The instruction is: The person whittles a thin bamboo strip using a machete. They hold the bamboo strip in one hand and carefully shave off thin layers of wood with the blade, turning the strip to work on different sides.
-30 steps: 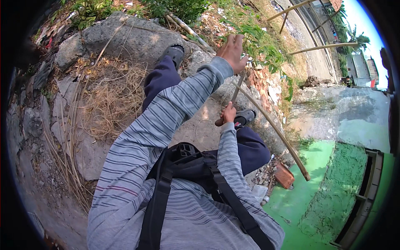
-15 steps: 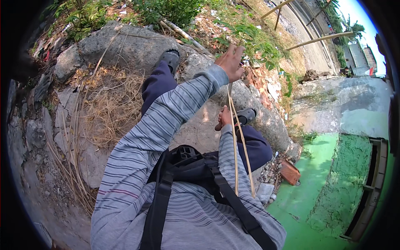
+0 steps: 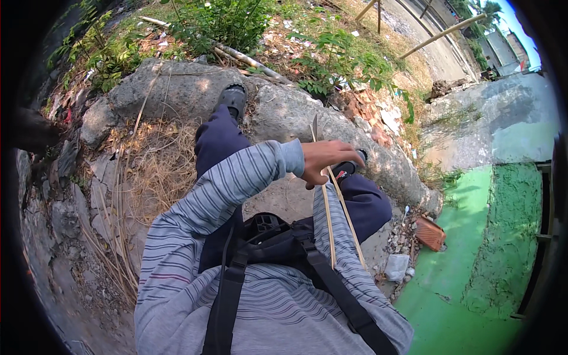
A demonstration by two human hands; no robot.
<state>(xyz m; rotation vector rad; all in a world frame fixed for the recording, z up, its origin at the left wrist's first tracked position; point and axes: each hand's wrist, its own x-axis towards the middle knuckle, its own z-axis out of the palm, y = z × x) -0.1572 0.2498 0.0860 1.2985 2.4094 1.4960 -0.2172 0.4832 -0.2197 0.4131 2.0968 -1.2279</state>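
The heather-grey long-sleeved shirt (image 3: pixel 266 307) at six o'clock has thin dark horizontal stripes, with one maroon band on the sleeve towards eight. Black harness straps (image 3: pixel 223 313) cross it. The trousers (image 3: pixel 223 139) are plain navy, the clog (image 3: pixel 234 99) at eleven charcoal. Pale straw-yellow split strips (image 3: pixel 329 225) lie between four and five; the knife blade (image 3: pixel 315 125) at one is dull grey. At four, a terracotta-orange tray (image 3: pixel 430 234) meets a bright green wall (image 3: pixel 455 242), mottled with darker green.

A striped grey shirt (image 3: pixel 266 310) bears black straps (image 3: pixel 223 307) above navy trousers (image 3: pixel 368 210).
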